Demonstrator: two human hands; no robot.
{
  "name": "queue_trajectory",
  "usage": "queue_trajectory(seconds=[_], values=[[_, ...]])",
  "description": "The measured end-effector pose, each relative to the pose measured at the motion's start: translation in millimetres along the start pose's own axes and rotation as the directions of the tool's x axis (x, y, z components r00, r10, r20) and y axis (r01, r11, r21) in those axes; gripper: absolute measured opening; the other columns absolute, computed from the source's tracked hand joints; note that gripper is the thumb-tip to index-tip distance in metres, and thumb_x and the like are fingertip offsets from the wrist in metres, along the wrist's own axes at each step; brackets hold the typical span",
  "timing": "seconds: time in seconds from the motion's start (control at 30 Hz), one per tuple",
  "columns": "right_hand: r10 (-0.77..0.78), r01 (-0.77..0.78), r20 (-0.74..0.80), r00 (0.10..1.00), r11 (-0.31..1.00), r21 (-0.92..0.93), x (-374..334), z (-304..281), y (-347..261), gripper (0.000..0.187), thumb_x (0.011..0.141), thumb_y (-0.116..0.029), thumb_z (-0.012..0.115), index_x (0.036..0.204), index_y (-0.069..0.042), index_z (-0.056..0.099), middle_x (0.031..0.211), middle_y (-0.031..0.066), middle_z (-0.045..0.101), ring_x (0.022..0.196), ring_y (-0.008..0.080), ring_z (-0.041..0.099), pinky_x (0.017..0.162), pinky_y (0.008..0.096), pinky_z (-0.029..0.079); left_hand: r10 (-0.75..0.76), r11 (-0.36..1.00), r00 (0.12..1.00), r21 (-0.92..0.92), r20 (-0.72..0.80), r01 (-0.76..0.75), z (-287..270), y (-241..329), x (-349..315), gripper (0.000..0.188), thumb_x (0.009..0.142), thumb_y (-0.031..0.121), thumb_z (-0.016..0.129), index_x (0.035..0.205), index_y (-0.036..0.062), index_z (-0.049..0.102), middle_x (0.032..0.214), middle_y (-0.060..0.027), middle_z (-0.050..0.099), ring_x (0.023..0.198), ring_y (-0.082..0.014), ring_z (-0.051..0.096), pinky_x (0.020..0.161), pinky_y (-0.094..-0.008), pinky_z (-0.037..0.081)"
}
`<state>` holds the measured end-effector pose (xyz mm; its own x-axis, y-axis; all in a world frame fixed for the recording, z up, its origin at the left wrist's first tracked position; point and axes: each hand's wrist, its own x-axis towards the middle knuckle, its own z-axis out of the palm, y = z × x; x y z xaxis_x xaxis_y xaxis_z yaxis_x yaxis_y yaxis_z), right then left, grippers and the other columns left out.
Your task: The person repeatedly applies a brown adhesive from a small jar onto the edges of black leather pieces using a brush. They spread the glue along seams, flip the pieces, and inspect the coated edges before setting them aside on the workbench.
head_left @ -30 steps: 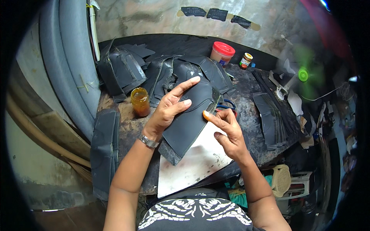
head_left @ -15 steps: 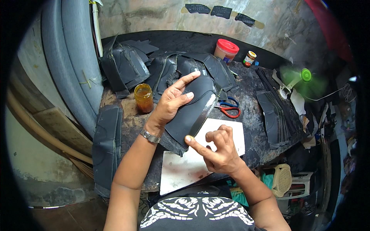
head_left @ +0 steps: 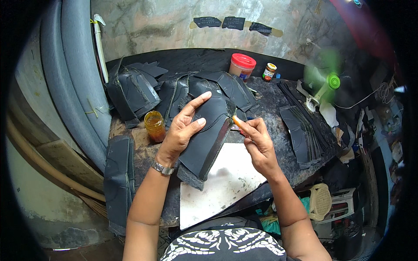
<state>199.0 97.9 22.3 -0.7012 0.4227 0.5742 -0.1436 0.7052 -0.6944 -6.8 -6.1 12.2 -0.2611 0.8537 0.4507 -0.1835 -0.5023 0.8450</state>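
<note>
A curved black leather piece (head_left: 208, 135) with a stitched edge lies tilted over a white slab (head_left: 222, 185) on the worktable. My left hand (head_left: 183, 130) presses flat on its upper left part, fingers spread. My right hand (head_left: 257, 139) hovers at the piece's right edge, its index fingertip coated in orange glue and pointing at the top corner of the piece. A small open jar of orange glue (head_left: 154, 126) stands just left of my left hand.
Stacks of black cut leather pieces (head_left: 135, 89) crowd the back of the table (head_left: 270, 98), with more at the right (head_left: 300, 135) and the left front (head_left: 117, 178). A red-lidded jar (head_left: 242, 66), a small jar (head_left: 270, 71), a green fan (head_left: 328, 82) and large grey rolls (head_left: 74, 74) stand around.
My right hand drew back toward my body, then rose again to the right edge of the leather piece with glue on the fingertip. My left hand stayed on the piece.
</note>
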Motion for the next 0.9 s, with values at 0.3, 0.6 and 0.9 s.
queue_trajectory(seconds=[0.3,0.6,0.9], values=[[-0.342,0.382,0.173,0.924,0.784,-0.489,-29.3,24.1,-1.7,0.070,0.065,0.009,0.059,0.130,-0.017,0.067,0.090,0.0058,0.043,0.076,0.0183,0.044,0.074,0.0327,0.039,0.023,0.999,0.999,-0.029,-0.035,-0.024,-5.2,-8.3,1.2,0.059,0.093,0.005,0.057,0.148,-0.0026,0.037,0.152,-0.0132,0.040,0.136,-0.0182,0.042,0.115,-0.0306,0.030],[-0.231,0.171,-0.165,0.959,0.933,-0.317,-92.4,-10.0,42.4,0.054,0.066,0.012,0.053,0.116,-0.004,0.067,0.089,0.0100,0.053,0.080,0.0251,0.053,0.074,0.0341,0.046,-0.055,0.997,0.873,-0.081,-0.484,0.018,7.9,-17.4,7.5,0.049,0.089,-0.004,0.060,0.138,0.0011,0.054,0.141,-0.0105,0.055,0.120,-0.0179,0.060,0.108,-0.0305,0.045],[0.276,-0.089,-0.845,0.458,0.960,0.265,-202.8,-76.9,100.7,0.049,0.090,0.004,0.043,0.137,-0.009,0.037,0.099,0.0042,0.046,0.068,0.0082,0.041,0.056,0.0224,0.039,-0.199,0.902,0.978,-0.379,0.065,0.208,118.0,-95.5,76.9,0.083,0.076,-0.016,0.058,0.151,0.0164,0.041,0.150,0.0010,0.043,0.085,-0.0008,0.055,0.068,-0.0127,0.048]])
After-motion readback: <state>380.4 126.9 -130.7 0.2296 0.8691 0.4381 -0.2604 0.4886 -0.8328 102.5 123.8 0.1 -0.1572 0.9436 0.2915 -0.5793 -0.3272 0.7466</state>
